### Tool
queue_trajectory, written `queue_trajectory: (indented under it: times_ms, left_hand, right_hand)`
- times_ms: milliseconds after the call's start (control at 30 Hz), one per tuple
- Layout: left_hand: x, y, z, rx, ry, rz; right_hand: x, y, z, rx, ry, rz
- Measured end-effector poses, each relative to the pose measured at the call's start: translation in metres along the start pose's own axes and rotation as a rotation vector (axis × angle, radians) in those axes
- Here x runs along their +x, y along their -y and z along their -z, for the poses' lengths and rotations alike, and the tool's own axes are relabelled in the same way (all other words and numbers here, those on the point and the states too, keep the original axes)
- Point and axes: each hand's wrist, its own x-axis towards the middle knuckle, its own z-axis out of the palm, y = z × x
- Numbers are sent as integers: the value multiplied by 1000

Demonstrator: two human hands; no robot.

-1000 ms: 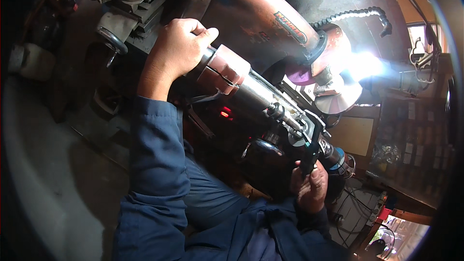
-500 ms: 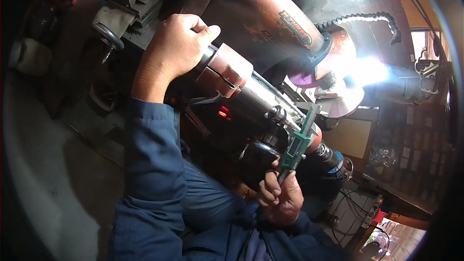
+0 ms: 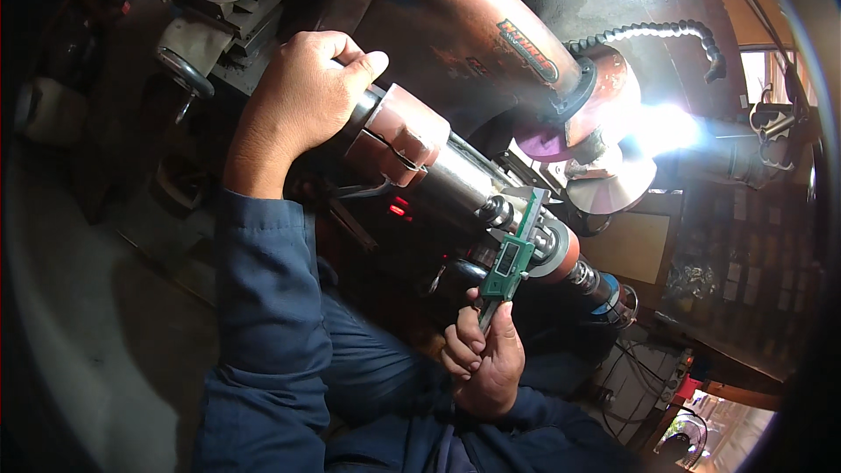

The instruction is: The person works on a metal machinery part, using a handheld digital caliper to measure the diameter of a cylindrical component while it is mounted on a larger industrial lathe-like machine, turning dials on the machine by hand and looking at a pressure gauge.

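Note:
My right hand grips a green digital caliper by its lower end, thumb along one side. The caliper is tilted, and its jaws reach up beside a slim steel workpiece on the machine; whether they touch it I cannot tell. Up at the left, my left hand is closed at the end of a shiny steel cylinder, next to a reddish-brown clamp block. Its fingertips are hidden behind the hand, so what they grip does not show.
A large reddish machine housing arches over the work, with a pale grinding wheel beside a glaring lamp. A segmented coolant hose curves above. A handwheel stands at the left, and cables hang at the lower right.
My right hand has moved the caliper left along the machine, uncovering a round grey-and-red part behind it. My left hand stays at the cylinder's end. The whole view has shifted slightly.

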Motion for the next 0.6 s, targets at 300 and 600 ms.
queue_trajectory:
  times_ms: [300, 600]
  left_hand:
    - [-2, -1, 2, 38, -15, -9]
    - [-2, -1, 2, 35, -25, -30]
  right_hand:
    - [2, -6, -7, -43, -92, 23]
    - [2, -6, -17, -101, -166, 11]
